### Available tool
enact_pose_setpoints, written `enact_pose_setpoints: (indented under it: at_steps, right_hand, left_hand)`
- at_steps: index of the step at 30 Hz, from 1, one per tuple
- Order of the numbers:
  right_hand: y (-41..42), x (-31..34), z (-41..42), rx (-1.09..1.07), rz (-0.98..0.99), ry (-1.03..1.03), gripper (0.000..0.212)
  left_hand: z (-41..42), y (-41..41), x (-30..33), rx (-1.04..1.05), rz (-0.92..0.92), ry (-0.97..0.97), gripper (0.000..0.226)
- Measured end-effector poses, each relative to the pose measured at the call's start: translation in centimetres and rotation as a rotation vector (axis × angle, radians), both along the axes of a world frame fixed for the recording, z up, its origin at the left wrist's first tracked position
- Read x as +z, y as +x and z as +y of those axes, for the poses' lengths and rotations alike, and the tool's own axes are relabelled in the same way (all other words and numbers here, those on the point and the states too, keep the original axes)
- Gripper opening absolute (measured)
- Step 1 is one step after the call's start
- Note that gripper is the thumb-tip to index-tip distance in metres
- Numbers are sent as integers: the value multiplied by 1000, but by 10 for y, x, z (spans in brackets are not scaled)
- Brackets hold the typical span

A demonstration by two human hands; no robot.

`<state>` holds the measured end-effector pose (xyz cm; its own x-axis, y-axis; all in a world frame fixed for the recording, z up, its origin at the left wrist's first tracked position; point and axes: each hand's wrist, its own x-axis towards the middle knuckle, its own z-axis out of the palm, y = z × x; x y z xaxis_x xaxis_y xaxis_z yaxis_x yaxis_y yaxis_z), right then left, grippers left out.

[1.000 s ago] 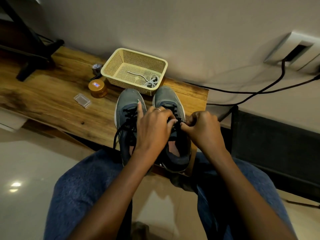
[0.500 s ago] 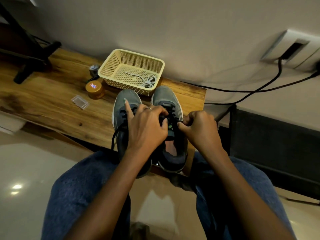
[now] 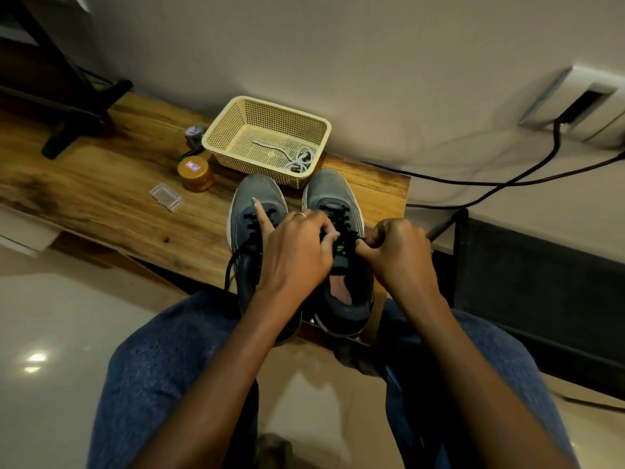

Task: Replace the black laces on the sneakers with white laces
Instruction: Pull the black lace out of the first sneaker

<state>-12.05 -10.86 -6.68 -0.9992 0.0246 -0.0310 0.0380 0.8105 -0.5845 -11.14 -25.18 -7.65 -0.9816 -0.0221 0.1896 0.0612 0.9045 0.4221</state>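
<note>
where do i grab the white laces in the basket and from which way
Pinch the white laces at the bunched coil in the near right corner of the basket, coming straight down through its open top. The mesh walls block any side approach, and the coil gives more to pinch than the thin stray end.

Sneakers point(image 3: 297, 231) side by side on the bench point(image 3: 101, 211) — basket point(image 3: 267, 137) just behind, holding laces point(image 3: 297, 160).

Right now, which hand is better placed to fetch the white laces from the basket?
Probably the left hand: its index finger already points toward the basket holding the white laces, while the right hand pinches the black lace.
</note>
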Motion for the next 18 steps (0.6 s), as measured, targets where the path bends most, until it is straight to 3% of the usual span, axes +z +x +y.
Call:
enact_pose_setpoints:
  at_steps: [7,11,18]
  right_hand:
    - [-2,-2,0,21,-7,29,37]
    - [-2,-2,0,30,13,39,42]
    - [-3,-3,0,22,9,28,42]
  left_hand:
    - [-5,1,-3,41,-55,24,6]
    - [8,0,-5,-54,-5,-58,25]
    - [9,1,-4,-55,79,-49,11]
